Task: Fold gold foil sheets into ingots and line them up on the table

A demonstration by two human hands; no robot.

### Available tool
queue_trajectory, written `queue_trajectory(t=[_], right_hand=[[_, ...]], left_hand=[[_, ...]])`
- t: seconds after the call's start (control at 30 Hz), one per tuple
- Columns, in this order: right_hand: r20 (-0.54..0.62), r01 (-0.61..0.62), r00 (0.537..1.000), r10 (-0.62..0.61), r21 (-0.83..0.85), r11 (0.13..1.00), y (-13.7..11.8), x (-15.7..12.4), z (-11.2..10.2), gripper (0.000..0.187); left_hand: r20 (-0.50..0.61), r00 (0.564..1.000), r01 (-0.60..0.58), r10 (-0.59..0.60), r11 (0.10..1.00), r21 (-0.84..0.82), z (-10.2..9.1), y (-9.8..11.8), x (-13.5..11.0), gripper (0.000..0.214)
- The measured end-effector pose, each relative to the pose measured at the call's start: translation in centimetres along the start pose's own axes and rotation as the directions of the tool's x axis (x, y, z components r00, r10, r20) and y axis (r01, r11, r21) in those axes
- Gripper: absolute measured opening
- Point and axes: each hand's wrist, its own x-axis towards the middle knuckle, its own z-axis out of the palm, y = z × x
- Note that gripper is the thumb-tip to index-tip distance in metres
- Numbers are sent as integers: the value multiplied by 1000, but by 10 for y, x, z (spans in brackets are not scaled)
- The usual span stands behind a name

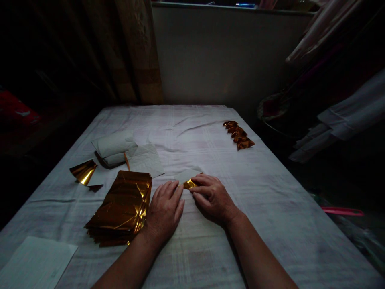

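Observation:
A sheet of gold foil paper point(189, 184), partly folded with its pale backing point(187, 175) showing, lies on the table between my hands. My right hand point(213, 196) has its fingers bent together on the sheet's right side and hides part of it. Lying flat, my left hand point(166, 206) has its fingertips at the sheet's left edge, fingers stretched out. Close by on the left stands a thick stack of gold foil paper point(122, 202), its edges uneven. Several folded gold foil pieces point(238, 135) sit in a row at the far right of the table.
A pale checked cloth covers the table point(207, 257). Loose pale sheets point(144, 158), a rolled paper point(112, 143) and a curled gold foil sheet point(84, 171) lie behind the stack. One white sheet point(39, 263) is at front left. Hanging clothes point(355, 108) flank the right side; a curtain point(135, 52) hangs behind.

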Motion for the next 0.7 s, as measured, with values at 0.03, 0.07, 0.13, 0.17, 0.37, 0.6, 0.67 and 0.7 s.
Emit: queue_trajectory(t=[0.03,0.07,0.13,0.17,0.37,0.6,0.67,0.7], right_hand=[[-2,-4,1000,4,-1,1000,0,0,0,21],[-3,-7,1000,7,-1,1000,0,0,0,21],[-6,-7,1000,7,-3,1000,0,0,0,21],[-6,-6,1000,6,-3,1000,-1,0,0,21],[-8,3,1000,-3,1,1000,0,1,1,20],[-7,-3,1000,3,4,1000,0,-1,1,20],[-11,2,1000,-2,7,1000,1,-1,1,20],[-11,5,1000,-4,7,1000,1,0,1,19]], left_hand=[[4,1000,-8,8,1000,-3,0,0,0,37],[11,1000,-15,15,1000,-6,-1,1,0,37],[29,999,-19,20,1000,-8,-2,1,1,36],[37,999,-17,17,1000,-8,-2,2,1,36],[32,999,-12,12,1000,-3,-1,2,1,35],[4,1000,-13,13,1000,7,2,1,-1,37],[0,1000,-13,13,1000,13,2,1,-1,37],[-4,1000,-9,9,1000,14,2,1,-1,37]])
